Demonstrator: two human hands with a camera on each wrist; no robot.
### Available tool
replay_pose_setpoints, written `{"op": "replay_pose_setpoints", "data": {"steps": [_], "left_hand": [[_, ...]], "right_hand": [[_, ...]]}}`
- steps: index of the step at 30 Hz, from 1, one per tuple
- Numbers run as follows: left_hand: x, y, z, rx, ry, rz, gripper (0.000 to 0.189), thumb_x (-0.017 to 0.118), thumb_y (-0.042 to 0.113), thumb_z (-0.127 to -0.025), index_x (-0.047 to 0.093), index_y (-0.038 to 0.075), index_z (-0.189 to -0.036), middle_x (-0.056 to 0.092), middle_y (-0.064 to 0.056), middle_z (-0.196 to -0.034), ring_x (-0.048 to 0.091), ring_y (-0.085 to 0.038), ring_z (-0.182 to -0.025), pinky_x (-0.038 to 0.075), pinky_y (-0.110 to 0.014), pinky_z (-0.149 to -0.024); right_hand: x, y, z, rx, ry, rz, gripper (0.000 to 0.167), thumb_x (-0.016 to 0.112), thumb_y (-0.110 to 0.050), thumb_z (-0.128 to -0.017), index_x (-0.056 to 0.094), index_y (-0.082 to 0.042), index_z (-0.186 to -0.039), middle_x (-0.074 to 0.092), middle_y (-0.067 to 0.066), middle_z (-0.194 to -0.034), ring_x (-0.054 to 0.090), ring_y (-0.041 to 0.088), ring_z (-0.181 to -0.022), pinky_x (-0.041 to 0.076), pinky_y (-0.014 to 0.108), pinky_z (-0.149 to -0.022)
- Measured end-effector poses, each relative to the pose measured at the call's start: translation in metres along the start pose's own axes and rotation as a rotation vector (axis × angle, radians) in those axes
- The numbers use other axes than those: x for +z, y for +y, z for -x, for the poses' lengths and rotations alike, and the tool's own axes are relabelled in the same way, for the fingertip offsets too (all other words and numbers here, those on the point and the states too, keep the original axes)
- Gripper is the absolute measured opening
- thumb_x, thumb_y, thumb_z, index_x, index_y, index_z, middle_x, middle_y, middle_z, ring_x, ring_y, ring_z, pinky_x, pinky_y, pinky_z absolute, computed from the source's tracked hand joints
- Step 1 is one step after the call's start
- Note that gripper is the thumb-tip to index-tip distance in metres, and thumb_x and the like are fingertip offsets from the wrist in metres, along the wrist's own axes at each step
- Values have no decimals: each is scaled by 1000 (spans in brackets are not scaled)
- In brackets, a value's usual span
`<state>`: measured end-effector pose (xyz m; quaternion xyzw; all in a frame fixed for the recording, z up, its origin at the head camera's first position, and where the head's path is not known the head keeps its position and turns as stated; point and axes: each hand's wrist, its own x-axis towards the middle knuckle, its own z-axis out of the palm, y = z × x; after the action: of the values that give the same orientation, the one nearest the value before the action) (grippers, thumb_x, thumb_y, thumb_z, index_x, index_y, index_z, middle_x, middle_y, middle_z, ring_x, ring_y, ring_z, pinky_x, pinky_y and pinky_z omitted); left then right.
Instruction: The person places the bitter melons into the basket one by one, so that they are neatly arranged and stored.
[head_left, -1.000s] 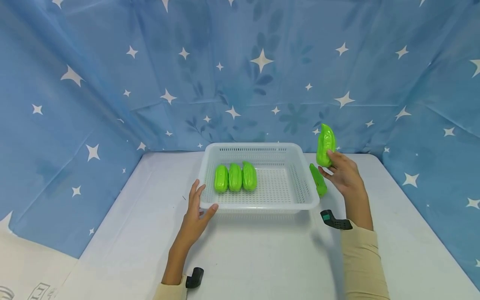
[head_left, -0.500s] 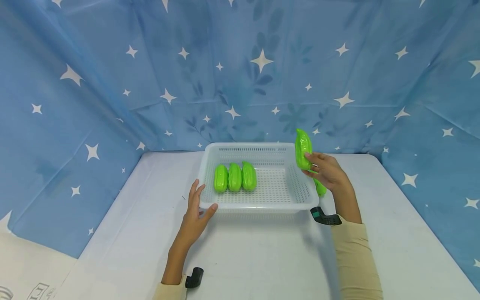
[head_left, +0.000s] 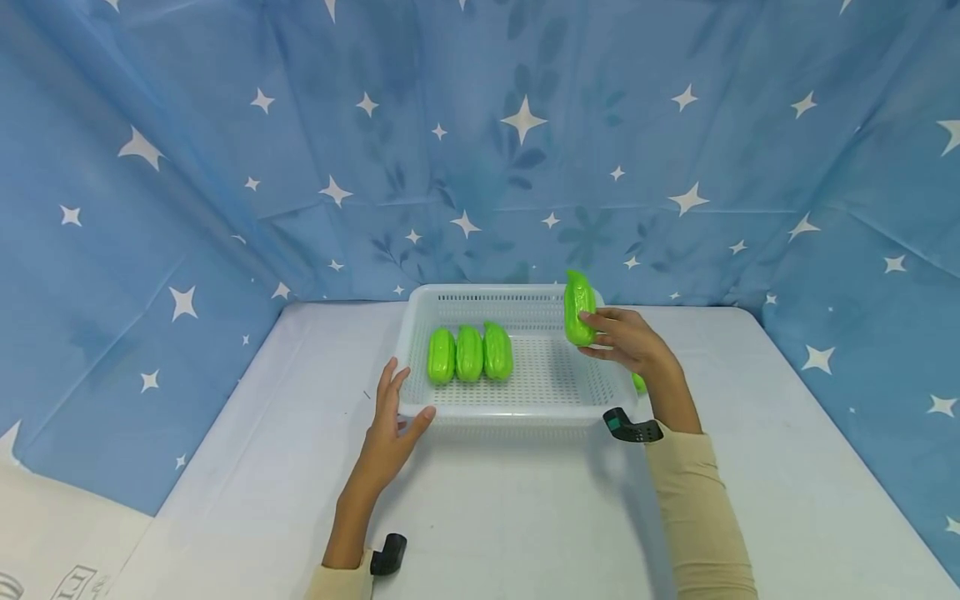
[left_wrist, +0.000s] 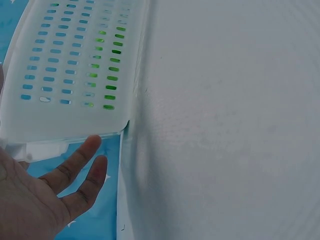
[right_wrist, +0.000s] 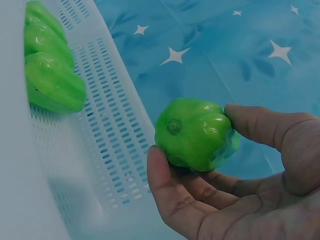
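A white perforated plastic basket (head_left: 517, 412) stands on the table. Inside, at its left, three glossy green, ribbed, pepper-like vegetables (head_left: 469, 354) lie side by side. My right hand (head_left: 632, 340) pinches another green pepper-like vegetable (head_left: 578, 310) between thumb and fingers, its curved tip upward, above the basket's right part. The right wrist view shows its round end (right_wrist: 187, 134). At the basket's front left corner rests my left hand (head_left: 388, 429), thumb by the front rim and fingers along the left side. In the left wrist view, two fingers (left_wrist: 82, 187) extend loosely below the basket wall.
One more green vegetable (head_left: 639, 383) lies just right of the basket, mostly hidden by the basket and my right arm. A blue star-patterned cloth (head_left: 480, 150) hangs behind and beside the white table (head_left: 517, 517).
My right hand has carried the green vegetable leftward and slightly down, from right of the basket to over its right part. My left hand and the basket stay in place.
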<state>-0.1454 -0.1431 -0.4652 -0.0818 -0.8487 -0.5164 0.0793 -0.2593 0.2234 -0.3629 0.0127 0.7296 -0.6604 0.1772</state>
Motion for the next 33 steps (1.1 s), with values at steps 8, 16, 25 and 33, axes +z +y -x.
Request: {"op": "replay_pose_setpoints", "data": {"steps": [8, 16, 25, 33], "left_hand": [[0, 0, 0, 2, -5, 8, 77, 61, 42, -95, 17, 25, -156, -5, 12, -164, 39, -37, -140, 47, -56, -101], [0, 2, 0, -3, -7, 12, 76, 60, 43, -95, 18, 24, -155, -5, 13, -164, 39, -35, -140, 48, -54, -101], [0, 0, 0, 11, -6, 21, 77, 61, 43, -95, 17, 23, -156, -6, 12, -164, 36, -35, -142, 48, -53, -102], [1, -2, 3, 5, -2, 15, 77, 60, 44, -95, 17, 24, -156, -5, 13, -164, 39, -35, -141, 47, -54, -101]], "right_hand": [[7, 1, -10, 37, -49, 62, 81, 56, -33, -99, 9, 5, -154, 41, 20, -134, 59, 19, -105, 52, 39, -100], [14, -1, -22, 76, -73, 111, 71, 54, -30, -101, 19, 7, -150, 46, 17, -125, 60, 21, -102, 47, 45, -105], [22, -4, -44, 176, -149, 126, 41, 55, -21, -100, 45, 7, -130, 50, 11, -113, 64, 18, -94, 52, 42, -99], [34, -6, -56, 316, -194, 170, 76, 57, -17, -99, 8, 3, -154, 9, 28, -159, 64, 30, -103, 48, 46, -104]]}}
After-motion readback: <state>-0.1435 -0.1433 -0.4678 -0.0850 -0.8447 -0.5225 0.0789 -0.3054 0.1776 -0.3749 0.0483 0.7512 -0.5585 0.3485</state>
